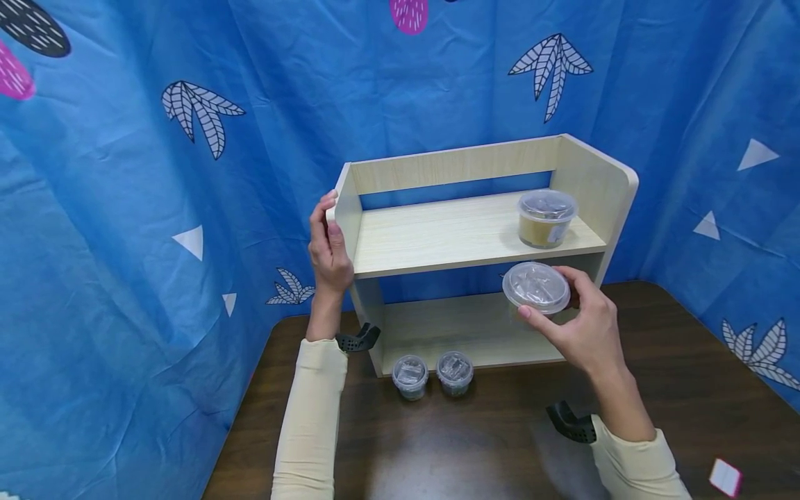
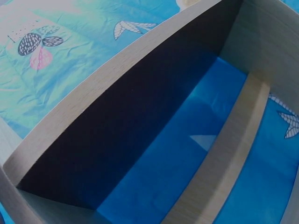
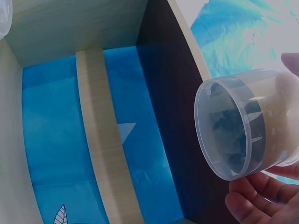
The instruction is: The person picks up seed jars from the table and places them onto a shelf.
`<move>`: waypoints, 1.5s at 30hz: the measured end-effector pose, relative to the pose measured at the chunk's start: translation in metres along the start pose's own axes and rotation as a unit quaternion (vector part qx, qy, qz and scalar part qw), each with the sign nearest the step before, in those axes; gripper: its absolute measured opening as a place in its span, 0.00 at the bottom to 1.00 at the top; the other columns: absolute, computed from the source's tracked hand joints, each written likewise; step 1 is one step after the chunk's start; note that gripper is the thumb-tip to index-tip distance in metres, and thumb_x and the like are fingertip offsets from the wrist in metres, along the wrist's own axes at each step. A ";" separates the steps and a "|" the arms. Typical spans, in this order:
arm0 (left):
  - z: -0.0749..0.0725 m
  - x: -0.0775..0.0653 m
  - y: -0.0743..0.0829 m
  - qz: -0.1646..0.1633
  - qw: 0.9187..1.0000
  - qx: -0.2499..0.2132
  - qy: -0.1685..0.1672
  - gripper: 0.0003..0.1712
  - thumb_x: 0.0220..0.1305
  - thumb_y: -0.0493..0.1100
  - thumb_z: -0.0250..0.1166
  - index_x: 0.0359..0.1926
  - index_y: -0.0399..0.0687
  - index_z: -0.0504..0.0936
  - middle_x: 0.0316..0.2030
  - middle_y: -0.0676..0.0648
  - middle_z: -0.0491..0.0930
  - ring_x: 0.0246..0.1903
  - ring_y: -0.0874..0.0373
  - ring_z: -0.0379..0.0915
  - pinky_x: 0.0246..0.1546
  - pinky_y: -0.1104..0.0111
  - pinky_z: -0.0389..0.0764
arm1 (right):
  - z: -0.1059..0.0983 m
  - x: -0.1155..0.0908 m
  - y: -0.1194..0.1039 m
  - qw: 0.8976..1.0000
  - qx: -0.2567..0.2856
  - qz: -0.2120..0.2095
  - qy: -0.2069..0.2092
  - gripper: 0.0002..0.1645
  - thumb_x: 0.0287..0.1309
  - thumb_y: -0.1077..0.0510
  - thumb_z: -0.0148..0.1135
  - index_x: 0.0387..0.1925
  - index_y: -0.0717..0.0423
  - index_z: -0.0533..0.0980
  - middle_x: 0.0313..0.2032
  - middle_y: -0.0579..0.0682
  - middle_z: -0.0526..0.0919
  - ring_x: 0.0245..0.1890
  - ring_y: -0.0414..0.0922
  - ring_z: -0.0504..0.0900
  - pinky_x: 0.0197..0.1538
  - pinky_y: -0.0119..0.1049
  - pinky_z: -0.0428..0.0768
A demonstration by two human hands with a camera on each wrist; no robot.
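My right hand [image 1: 584,323] grips a round clear plastic tub [image 1: 536,286] by its side, in front of the shelf's lower opening. In the right wrist view the tub [image 3: 233,126] appears tilted, with fingertips [image 3: 250,198] below it. My left hand [image 1: 330,253] holds the front edge of the left side panel of a pale two-tier wooden shelf [image 1: 431,236]. On the upper board, near the right end, stands a lidded tub [image 1: 547,221] with yellowish contents. The left wrist view shows the shelf's boards [image 2: 215,186], with the left hand not clearly visible.
Two small lidded cups [image 1: 410,377] [image 1: 455,373] stand side by side on the dark table [image 1: 450,444], at the shelf's front left. Patterned blue cloth [image 1: 437,83] hangs behind and at both sides. A small white card with a pink edge [image 1: 726,477] lies at lower right.
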State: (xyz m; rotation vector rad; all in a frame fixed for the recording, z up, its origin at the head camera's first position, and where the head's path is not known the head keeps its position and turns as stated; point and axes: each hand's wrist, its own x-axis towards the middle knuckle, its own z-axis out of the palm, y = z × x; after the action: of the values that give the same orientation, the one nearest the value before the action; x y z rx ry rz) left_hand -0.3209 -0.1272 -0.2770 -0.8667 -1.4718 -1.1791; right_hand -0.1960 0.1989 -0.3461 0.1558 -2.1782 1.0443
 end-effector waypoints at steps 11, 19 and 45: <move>0.000 0.000 0.001 -0.005 1.000 0.002 0.000 0.20 0.62 0.18 0.42 0.56 0.19 0.62 0.59 0.23 0.68 0.57 0.29 0.67 0.60 0.55 0.71 | -0.002 0.007 -0.004 1.000 -0.002 0.001 -0.001 0.43 0.47 0.52 0.77 0.61 0.64 0.69 0.52 0.62 0.79 0.45 0.56 0.78 0.45 0.15 0.66; 0.000 0.000 0.001 -0.005 1.000 0.002 0.000 0.20 0.62 0.19 0.42 0.56 0.19 0.62 0.59 0.22 0.68 0.58 0.29 0.67 0.60 0.54 0.71 | -0.002 0.011 -0.008 1.000 -0.005 0.013 0.006 0.43 0.48 0.49 0.76 0.62 0.63 0.69 0.54 0.60 0.79 0.47 0.55 0.79 0.46 0.16 0.66; 0.000 0.000 0.000 -0.009 1.000 -0.001 0.000 0.21 0.60 0.18 0.42 0.56 0.19 0.62 0.59 0.22 0.67 0.57 0.29 0.68 0.59 0.54 0.73 | 0.001 0.027 -0.016 1.000 0.003 0.001 0.027 0.43 0.46 0.50 0.76 0.62 0.62 0.71 0.55 0.60 0.80 0.45 0.55 0.80 0.44 0.18 0.68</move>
State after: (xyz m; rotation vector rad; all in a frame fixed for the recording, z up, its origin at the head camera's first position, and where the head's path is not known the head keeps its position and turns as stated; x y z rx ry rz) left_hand -0.3209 -0.1273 -0.2769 -0.8564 -1.4828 -1.1945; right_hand -0.2111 0.1924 -0.3194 0.1260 -2.1272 1.0456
